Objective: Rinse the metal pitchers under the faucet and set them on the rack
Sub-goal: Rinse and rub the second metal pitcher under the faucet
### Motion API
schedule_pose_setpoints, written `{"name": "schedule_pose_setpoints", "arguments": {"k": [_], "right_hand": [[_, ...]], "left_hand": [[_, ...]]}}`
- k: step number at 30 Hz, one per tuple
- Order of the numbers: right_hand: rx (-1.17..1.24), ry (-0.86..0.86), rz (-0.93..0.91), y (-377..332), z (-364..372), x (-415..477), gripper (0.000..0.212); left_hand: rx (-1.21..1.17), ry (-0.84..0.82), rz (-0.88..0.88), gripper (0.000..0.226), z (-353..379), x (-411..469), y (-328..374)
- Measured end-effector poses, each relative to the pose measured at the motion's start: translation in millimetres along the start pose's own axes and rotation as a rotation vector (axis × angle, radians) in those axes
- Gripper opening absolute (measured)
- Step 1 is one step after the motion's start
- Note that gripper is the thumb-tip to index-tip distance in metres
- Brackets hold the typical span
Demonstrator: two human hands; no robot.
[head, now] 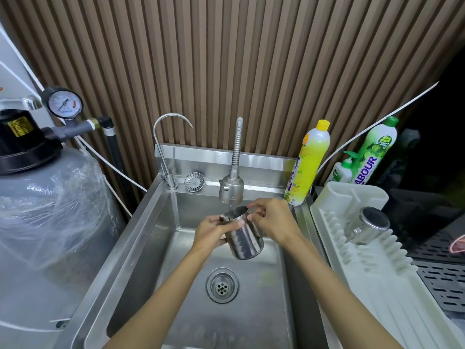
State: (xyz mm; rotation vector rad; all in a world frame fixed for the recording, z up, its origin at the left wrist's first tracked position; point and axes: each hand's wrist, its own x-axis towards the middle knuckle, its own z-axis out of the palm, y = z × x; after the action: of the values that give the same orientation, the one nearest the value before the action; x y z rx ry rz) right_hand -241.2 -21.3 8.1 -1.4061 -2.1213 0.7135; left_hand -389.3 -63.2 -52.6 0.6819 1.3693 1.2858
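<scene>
A shiny metal pitcher (246, 241) hangs over the steel sink (141, 245), its mouth tipped up under the flexible faucet (231, 187), from which a thin stream of water falls into it. My left hand (212, 231) grips the pitcher's body from the left. My right hand (273, 221) pinches its rim and handle side from the right. A second metal pitcher (367, 226) lies upside down on the white dish rack (352, 260) to the right of the sink.
A slim gooseneck tap (164, 147) and a strainer plug (194, 181) sit at the sink's back left. Yellow (308, 163) and green (372, 152) detergent bottles stand at the back right. A wrapped grey filter tank (42, 222) fills the left. The drain (222, 285) lies below the pitcher.
</scene>
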Motion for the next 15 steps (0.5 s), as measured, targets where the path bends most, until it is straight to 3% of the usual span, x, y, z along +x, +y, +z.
{"name": "schedule_pose_setpoints", "arguments": {"k": [6, 12, 15], "right_hand": [[-0.075, 0.04, -0.094, 2.2, -9.1, -6.1, 0.039], [0.018, 0.016, -0.05, 13.8, -1.6, 2.0, 0.056], [0.121, -0.012, 0.023, 17.8, 11.3, 5.5, 0.045]], "left_hand": [[-0.104, 0.035, 0.148, 0.072, 15.3, 9.5, -5.4], [0.127, 0.198, 0.375, 0.082, 23.7, 10.3, -2.4], [0.277, 0.226, 0.508, 0.084, 18.3, 8.5, 0.9]]}}
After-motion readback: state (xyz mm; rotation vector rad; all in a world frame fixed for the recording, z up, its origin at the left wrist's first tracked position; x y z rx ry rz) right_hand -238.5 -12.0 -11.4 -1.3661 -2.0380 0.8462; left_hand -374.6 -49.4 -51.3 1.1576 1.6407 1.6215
